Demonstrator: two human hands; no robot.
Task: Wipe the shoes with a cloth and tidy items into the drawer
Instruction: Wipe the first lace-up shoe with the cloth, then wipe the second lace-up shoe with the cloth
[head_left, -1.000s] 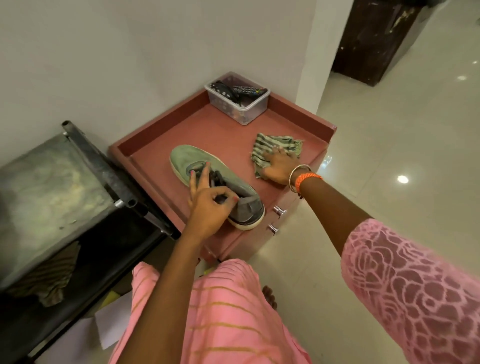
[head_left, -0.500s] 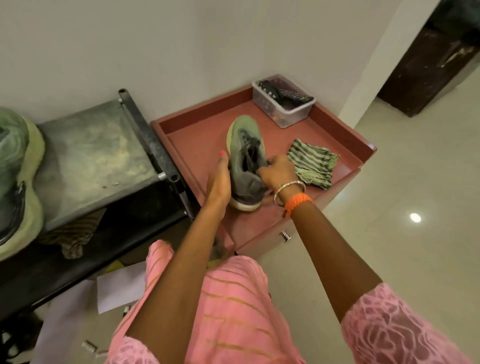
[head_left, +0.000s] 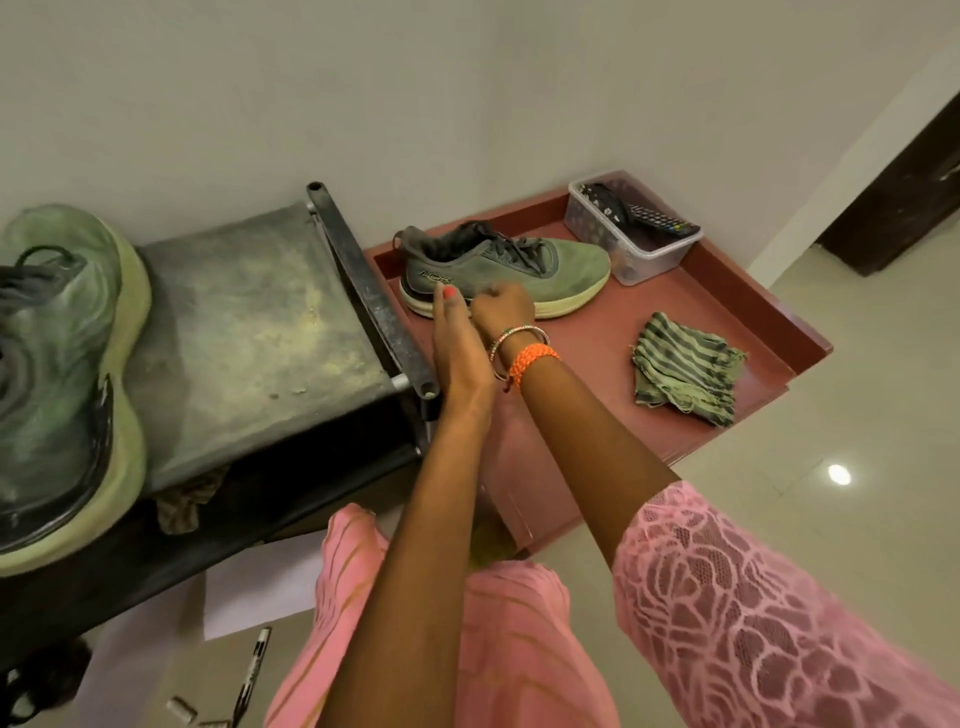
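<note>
A person in pink: the right sleeve (head_left: 769, 613) is pink lace with a floral pattern, the garment below (head_left: 467, 639) pink with thin gold stripes. The right hand (head_left: 503, 312) wears a braided orange wristband (head_left: 532, 358) and slim metal bangles (head_left: 511, 338). The left hand (head_left: 457, 348) shows a coral-painted thumbnail (head_left: 448, 293).

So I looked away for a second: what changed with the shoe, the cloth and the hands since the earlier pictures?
The shoe was turned from lying diagonally to standing along the back of the red tray, toe towards the plastic box. The right hand left the striped cloth and joined the left hand at the shoe's sole. Cloth and box stayed put.
</note>
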